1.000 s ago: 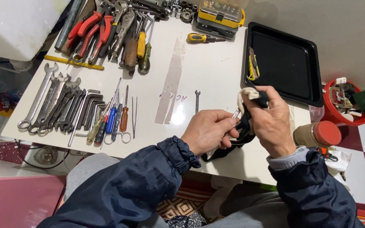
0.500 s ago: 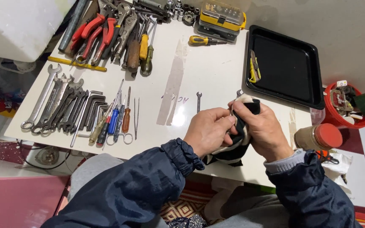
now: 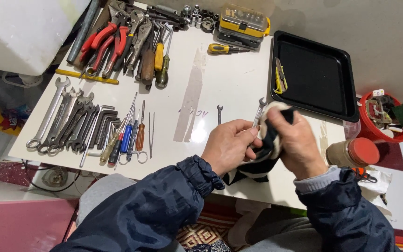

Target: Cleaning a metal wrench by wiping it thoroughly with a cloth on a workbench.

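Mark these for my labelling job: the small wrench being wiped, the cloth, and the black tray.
small wrench point(image 3: 259, 109), head view, upper shaft.
cloth point(image 3: 270, 135), head view, dark fold.
black tray point(image 3: 323, 70), head view, bare floor.

Bright, even indoor light from overhead. A soft glare patch shines on the white bench point(image 3: 229, 79) just left of the hands point(image 3: 232, 144). Shadows are faint and short. Focus is sharp throughout, with slight wide-angle stretching toward the corners.
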